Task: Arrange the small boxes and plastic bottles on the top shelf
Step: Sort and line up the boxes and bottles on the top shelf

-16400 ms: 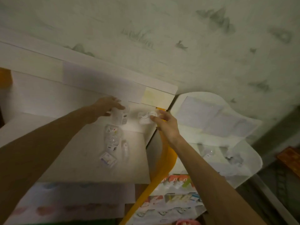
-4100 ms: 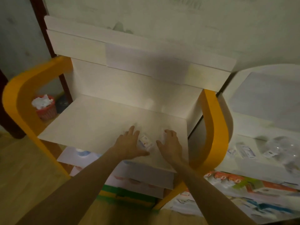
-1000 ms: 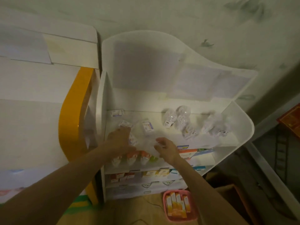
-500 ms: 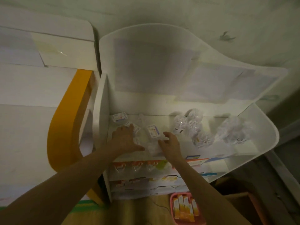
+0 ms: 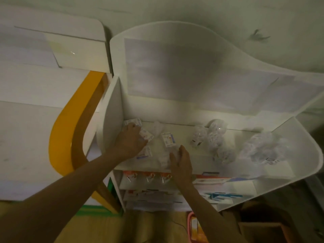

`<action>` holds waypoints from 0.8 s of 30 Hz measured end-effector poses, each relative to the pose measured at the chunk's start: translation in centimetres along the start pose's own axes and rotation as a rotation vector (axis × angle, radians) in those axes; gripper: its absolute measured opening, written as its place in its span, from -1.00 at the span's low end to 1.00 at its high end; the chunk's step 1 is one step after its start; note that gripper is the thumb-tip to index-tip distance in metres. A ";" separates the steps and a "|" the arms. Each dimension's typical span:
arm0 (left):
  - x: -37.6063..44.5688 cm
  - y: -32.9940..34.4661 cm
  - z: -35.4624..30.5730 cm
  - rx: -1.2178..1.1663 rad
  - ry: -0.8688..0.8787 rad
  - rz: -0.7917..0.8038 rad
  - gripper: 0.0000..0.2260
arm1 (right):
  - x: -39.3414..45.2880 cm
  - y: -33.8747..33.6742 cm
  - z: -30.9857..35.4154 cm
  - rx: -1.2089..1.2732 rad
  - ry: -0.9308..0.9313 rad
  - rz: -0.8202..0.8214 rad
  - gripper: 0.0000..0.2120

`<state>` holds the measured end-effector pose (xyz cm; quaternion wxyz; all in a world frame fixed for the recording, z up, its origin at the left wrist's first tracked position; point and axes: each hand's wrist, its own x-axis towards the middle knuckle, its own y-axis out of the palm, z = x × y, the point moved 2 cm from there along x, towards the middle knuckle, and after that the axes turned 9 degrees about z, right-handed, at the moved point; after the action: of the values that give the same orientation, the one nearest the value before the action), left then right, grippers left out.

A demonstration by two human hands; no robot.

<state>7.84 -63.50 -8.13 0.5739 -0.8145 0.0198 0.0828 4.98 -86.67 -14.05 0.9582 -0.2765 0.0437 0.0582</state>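
Note:
On the white top shelf (image 5: 280,165), several small white boxes lie at the left end: one in the back corner (image 5: 135,121), one by my fingers (image 5: 146,135), one (image 5: 168,139) further right, one (image 5: 145,152) near the front. My left hand (image 5: 130,142) rests palm down among them, fingers touching the boxes. My right hand (image 5: 180,160) is at the front edge, its fingers curled around a clear plastic bottle (image 5: 164,159). Clear plastic bottles (image 5: 213,137) cluster mid-shelf, and more (image 5: 259,149) lie toward the right end.
A second shelf unit with an orange curved side (image 5: 66,134) stands to the left. Lower shelves (image 5: 219,186) hold rows of coloured boxes. A pink basket (image 5: 194,227) with packets sits on the floor beside a cardboard box (image 5: 263,232).
Earlier both hands worked on the orange unit's shelf; the view then swung to the white unit. In the last half second my left hand slid toward the back left corner boxes.

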 end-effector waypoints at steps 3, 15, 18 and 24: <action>-0.2 1.1 0.2 -0.051 0.055 -0.080 -0.47 | -0.6 0.6 0.2 0.026 -0.048 0.011 -0.35; -2.3 4.8 1.1 -0.273 0.163 -0.183 -0.50 | -1.5 0.4 1.1 -0.287 -0.140 -0.022 -0.14; -2.5 6.0 1.9 -0.354 0.098 -0.132 -0.43 | -1.9 0.9 1.1 -0.331 -0.098 -0.014 -0.22; -2.9 6.8 2.6 -0.598 -0.045 -0.123 -0.34 | -2.2 1.1 1.2 -0.356 -0.076 -0.043 -0.30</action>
<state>3.87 -63.60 -14.90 0.3130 -0.9449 -0.0673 0.0679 2.69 -85.28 -13.42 0.8960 -0.4404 -0.0096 0.0552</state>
